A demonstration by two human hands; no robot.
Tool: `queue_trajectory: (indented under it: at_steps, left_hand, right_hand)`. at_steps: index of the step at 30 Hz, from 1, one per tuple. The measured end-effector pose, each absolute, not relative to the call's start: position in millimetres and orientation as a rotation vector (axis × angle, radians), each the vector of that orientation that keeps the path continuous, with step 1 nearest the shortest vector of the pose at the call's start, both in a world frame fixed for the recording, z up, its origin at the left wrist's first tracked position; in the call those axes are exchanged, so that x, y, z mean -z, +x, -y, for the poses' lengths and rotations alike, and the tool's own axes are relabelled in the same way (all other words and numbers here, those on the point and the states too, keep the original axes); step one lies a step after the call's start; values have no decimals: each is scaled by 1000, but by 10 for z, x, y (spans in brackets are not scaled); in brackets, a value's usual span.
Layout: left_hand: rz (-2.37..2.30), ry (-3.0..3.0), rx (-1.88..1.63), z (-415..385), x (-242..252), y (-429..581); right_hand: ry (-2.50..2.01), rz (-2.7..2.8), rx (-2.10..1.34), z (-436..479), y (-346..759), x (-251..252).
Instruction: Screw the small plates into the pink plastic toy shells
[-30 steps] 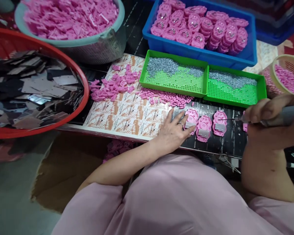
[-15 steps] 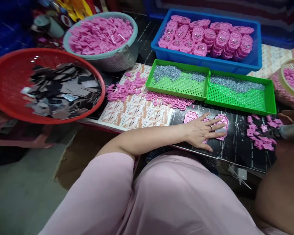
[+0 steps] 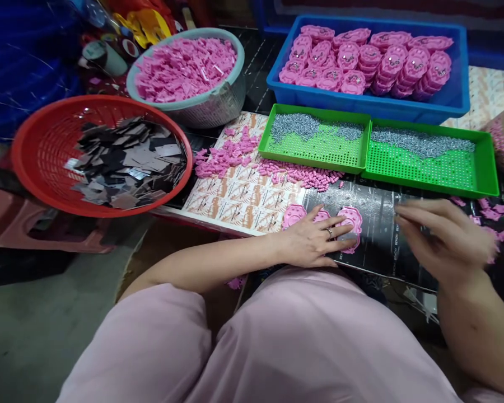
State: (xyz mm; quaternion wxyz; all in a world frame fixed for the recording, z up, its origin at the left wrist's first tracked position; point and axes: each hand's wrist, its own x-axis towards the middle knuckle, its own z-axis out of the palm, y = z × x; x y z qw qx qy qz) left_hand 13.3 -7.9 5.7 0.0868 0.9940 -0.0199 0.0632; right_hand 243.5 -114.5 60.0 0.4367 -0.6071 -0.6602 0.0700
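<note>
My left hand (image 3: pixel 315 238) lies flat with spread fingers over a row of pink plastic pieces on the black table covering. A pink oval piece with a frilled edge (image 3: pixel 351 218) shows under its fingertips. Another pink piece (image 3: pixel 294 215) sticks out behind the knuckles, and a third is mostly covered. To the right, my right hand (image 3: pixel 449 238) is raised above the table, a little blurred. Its thumb and fingers are pinched together; whatever is between them is too small to make out. Small pink parts (image 3: pixel 498 210) lie scattered behind that hand.
Two green trays (image 3: pixel 366 165) of small silvery metal bits stand before a blue bin (image 3: pixel 369 106) of stacked pink pieces. On the left are a red basket (image 3: pixel 19 148) of dark flat scraps and a grey-green basin (image 3: pixel 239 56) of pink parts. Loose pink pegs (image 3: pixel 306 174) edge the trays.
My left hand has slid left along the table with the pink pieces under it. My right hand has come in from the right edge, and the grey cylindrical tool there is out of view.
</note>
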Motion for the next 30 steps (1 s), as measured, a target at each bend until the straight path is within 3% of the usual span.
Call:
queue_trajectory:
  at_steps: [8, 15, 18, 24, 30]
  left_hand:
    - [108, 2981, -313, 19, -7, 36]
    - [55, 2939, -298, 54, -34, 42]
    - [72, 2959, -343, 68, -7, 37]
    - [133, 2965, -470, 64, 50, 24]
    - [141, 2923, -472, 58, 41, 38]
  right_hand:
    - [-1922, 2467, 112, 226, 2308, -228]
    - [-1986, 2443, -3, 247, 2295, -321]
    - [-1925, 2118, -223, 383, 2356, -349]
    - [-1860, 1583, -1074, 494, 2442, -348]
    - [-1836, 1760, -1106, 305, 2344, -315]
